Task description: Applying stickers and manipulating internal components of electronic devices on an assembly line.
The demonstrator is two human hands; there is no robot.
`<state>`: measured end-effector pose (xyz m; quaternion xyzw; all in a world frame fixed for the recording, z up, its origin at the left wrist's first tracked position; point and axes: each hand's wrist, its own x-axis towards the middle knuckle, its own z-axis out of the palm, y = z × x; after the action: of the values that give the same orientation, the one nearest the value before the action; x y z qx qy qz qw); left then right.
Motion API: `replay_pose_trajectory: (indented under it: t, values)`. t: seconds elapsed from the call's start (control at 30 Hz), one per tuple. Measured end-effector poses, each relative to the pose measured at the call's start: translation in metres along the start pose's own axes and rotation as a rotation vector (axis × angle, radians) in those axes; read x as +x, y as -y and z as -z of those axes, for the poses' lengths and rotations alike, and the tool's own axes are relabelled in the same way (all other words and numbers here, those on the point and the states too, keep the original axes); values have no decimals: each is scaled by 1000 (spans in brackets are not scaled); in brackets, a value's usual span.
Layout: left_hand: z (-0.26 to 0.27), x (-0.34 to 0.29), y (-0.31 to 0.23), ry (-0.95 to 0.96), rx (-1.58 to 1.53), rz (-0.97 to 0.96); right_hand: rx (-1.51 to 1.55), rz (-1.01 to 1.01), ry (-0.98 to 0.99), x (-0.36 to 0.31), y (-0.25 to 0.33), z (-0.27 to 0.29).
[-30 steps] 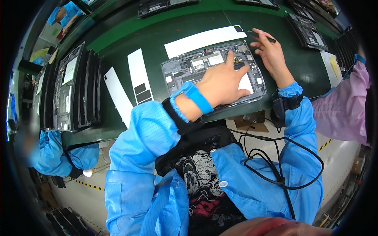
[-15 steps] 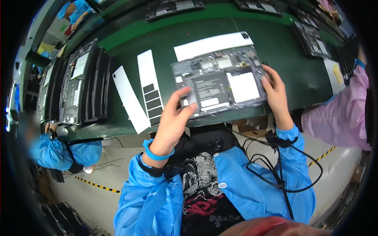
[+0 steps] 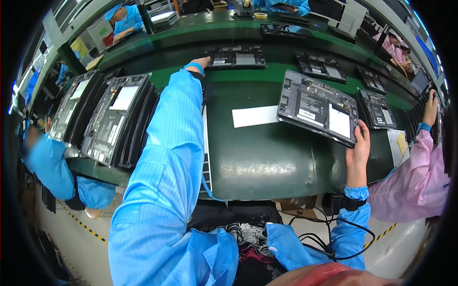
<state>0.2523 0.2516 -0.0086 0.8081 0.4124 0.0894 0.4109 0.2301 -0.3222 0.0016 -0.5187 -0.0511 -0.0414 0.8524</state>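
Dark green desk [image 3: 265,167] spans the workspace. Two stacks of opened laptop bases [image 3: 117,117] stand leaning on edge at its left side. Held laptop base [image 3: 315,107] is over the right half of the desk, tilted, internals facing up. Co-worker in pink [image 3: 412,176] sits at the right edge. Far laptop base [image 3: 237,58] lies flat toward the back; another base [image 3: 320,66] lies right of it, and a third [image 3: 378,109] sits just beyond the held one's right edge. Right hand [image 3: 360,143]: fingers gripping the held base at its near right corner. White strip [image 3: 254,117] lies on the desk, right end hidden behind the held base. Left hand [image 3: 202,62]: arm stretched well forward, fingers at the far base's left end; can't tell if they're closed on it.
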Motion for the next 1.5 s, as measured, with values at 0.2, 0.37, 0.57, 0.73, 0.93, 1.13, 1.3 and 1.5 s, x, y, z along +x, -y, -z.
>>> replay_pose_trajectory:
  t: [0.2, 0.37, 0.57, 0.73, 0.93, 1.13, 1.3, 1.5]
  values:
    - [15, 42, -16, 201, -471, 273, -35, -48, 70, 25, -18, -57]
    - [73, -47, -87, -24, -1103, -10, -229, -68, 88, 64, -72, -143]
    - [87, -146, -92, -64, -1304, -254, -612, 52, 330, 157, -186, -254]
    - [93, -223, -72, 77, -1225, -257, 108, -539, 370, 103, -112, -306]
    - [68, -276, -63, 421, -805, -334, 411, -513, 821, 85, -19, -188]
    - [106, -359, -121, 23, 436, -833, -70, -266, 483, -19, 10, -55]
    - [171, -383, -269, -408, -149, -1369, -153, -257, 431, -87, -5, -7]
    - [251, -259, -422, -1277, -107, -1699, -774, 349, 501, -95, -23, -18]
